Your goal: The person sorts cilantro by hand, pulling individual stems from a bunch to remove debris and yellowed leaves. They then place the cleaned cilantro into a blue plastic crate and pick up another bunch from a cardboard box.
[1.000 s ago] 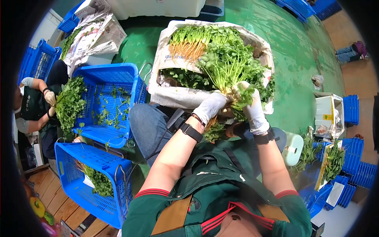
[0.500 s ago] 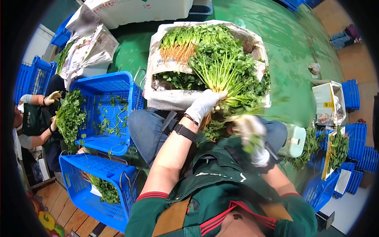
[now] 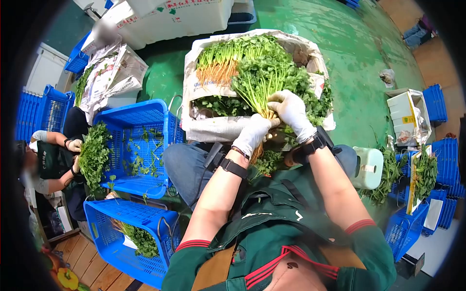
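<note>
Together, left hand (image 3: 255, 133) and right hand (image 3: 290, 110) clasp herb bunch (image 3: 272, 80).

Lighting: bright, even, from above; shadows soft and short.
Glare: sheen on green floor (image 3: 369, 63); white foam box (image 3: 194, 19) nearly washed out.
Focus: left hand (image 3: 255, 133), right hand (image 3: 290, 109) and herb bunch (image 3: 272, 77) sharp.
Edges: strong fisheye bending, black vignette, soft rim.

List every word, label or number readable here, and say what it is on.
White box at the top: red and green print on its side, too small to read.
Newspaper-lined box in front: print blurred, unreadable.
Newspaper sheets at the left: print too small to read.
Small carton at the right: no print legible.
Nothing can be quoted.
</note>
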Demonstrator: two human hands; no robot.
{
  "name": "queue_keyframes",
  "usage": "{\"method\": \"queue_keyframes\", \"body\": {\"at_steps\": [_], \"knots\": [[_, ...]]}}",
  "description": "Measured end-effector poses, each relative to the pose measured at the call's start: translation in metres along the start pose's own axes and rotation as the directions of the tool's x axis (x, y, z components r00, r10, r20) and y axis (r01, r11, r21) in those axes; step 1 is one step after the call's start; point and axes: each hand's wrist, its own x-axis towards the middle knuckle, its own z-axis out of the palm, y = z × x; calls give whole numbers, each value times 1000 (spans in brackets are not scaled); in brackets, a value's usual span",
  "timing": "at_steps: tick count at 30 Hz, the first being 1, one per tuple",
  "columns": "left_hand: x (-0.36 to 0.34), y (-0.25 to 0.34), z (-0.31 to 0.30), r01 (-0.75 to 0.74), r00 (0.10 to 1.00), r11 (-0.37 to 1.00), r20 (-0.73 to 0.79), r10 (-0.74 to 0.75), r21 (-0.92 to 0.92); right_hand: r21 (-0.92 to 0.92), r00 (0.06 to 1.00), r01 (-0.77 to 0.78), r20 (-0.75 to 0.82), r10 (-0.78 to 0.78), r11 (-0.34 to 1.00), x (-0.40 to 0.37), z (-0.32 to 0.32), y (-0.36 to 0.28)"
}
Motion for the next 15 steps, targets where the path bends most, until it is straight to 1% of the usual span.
{"method": "queue_keyframes", "body": {"at_steps": [2, 3, 4, 5, 6, 7, 8, 10, 11, 12, 13, 14, 15], "knots": [[5, -10, -1, 25, 999, 997, 47, -22, -68, -126, 990, -10, 138, 28, 992, -4, 4, 2], [7, -11, -1, 58, 998, 998, 29, -58, -15, -105, 998, -6, 63, 12, 994, -8, 3, -1], [10, -14, -1, 64, 997, 998, 39, -63, -10, -107, 998, -18, 60, 24, 994, -12, -1, 2], [16, -18, -4, 48, 997, 999, 63, -47, -9, 127, 993, -103, 75, 94, 986, -14, -7, 7], [19, -21, -6, 33, 996, 999, 85, -32, -11, 354, 982, -185, 107, 156, 917, -15, -15, 0], [21, -23, -8, 62, 991, 995, 124, -53, -75, 528, 981, -196, 99, 170, 826, -25, -27, -7], [21, -25, -10, 65, 991, 995, 125, -56, -69, 626, 973, -231, 148, 177, 745, -33, -32, -1], [24, -26, -14, 156, 968, 957, 232, -99, -244, 741, 945, -327, 253, 208, 586, -55, -51, -9], [23, -28, -16, 149, 959, 943, 277, -64, -299, 744, 942, -335, 290, 172, 578, -67, -58, -18], [26, -29, -18, 190, 947, 934, 307, -92, -304, 747, 936, -343, 324, 138, 569, -75, -63, -24], [27, -31, -18, 169, 949, 921, 311, -56, -350, 579, 884, -359, 462, 69, 732, -80, -64, -15], [27, -32, -17, 148, 950, 906, 312, -18, -397, 456, 753, -510, 646, 123, 730, -84, -67, -19], [24, -30, -14, 145, 968, 913, 246, -51, -382, 328, 839, -194, 544, -17, 924, -93, -54, 0]]}}
